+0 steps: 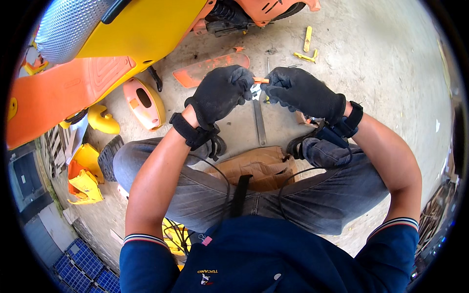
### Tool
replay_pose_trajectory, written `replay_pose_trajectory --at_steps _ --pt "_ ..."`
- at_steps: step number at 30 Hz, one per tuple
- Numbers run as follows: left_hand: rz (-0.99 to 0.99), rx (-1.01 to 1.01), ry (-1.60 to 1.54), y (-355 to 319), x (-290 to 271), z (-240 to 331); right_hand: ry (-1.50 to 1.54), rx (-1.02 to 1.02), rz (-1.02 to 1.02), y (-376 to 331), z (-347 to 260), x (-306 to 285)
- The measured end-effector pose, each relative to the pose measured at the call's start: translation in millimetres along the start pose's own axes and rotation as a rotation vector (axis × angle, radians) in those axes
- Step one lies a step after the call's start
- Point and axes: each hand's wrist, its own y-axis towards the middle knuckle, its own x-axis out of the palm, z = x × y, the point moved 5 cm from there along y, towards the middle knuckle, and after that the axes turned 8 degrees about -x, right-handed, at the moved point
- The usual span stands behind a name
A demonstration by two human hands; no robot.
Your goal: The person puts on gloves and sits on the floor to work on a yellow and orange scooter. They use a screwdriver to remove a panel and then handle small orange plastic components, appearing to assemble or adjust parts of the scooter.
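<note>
In front of me, my left hand (225, 90) and my right hand (298, 93), both in black gloves, are close together. Their fingertips pinch a small orange piece (261, 80) from either side; its exact kind is too small to make out. Just below it, an adjustable wrench (259, 119) lies on the concrete floor, its jaw end partly beneath the fingers. A thin rod-like tool (267, 63) shows between the hands, mostly hidden. Left of and beyond my left hand lies a scuffed orange and clear panel (202, 71).
A yellow and orange ride-on vehicle (141, 29) fills the upper left. An orange-pink cover (145, 103) and a yellow curved part (103, 120) lie beneath it. Yellow pieces (307, 39) rest farther off. Brown cardboard (261, 166) lies between my legs; a yellow broken housing (87, 173) stands left.
</note>
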Motion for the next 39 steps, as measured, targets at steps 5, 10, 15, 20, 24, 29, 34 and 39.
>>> replay_pose_trajectory --at_steps 5,10,15,20,24,29,34,39 --pt "-0.016 -0.016 0.004 0 0 -3 -0.15 -0.121 0.101 4 -3 0" --pt "-0.061 0.082 0.055 -1 3 -1 -0.114 -0.196 0.119 2 -4 0" --pt "-0.099 0.036 0.065 0 7 1 -0.199 -0.24 0.103 3 -4 -1" --pt "-0.127 -0.082 0.143 -3 9 1 -0.222 -0.293 0.108 2 -6 0" --pt "-0.115 -0.057 0.163 -4 7 1 -0.212 -0.317 0.1 3 -9 2" --pt "-0.074 0.051 0.19 -2 6 2 -0.22 -0.315 0.095 4 -10 2" --pt "-0.036 0.05 0.245 -4 7 1 -0.244 -0.303 0.099 3 -10 1" --pt "-0.032 0.091 0.203 -3 8 5 -0.271 -0.357 0.124 3 -16 0"
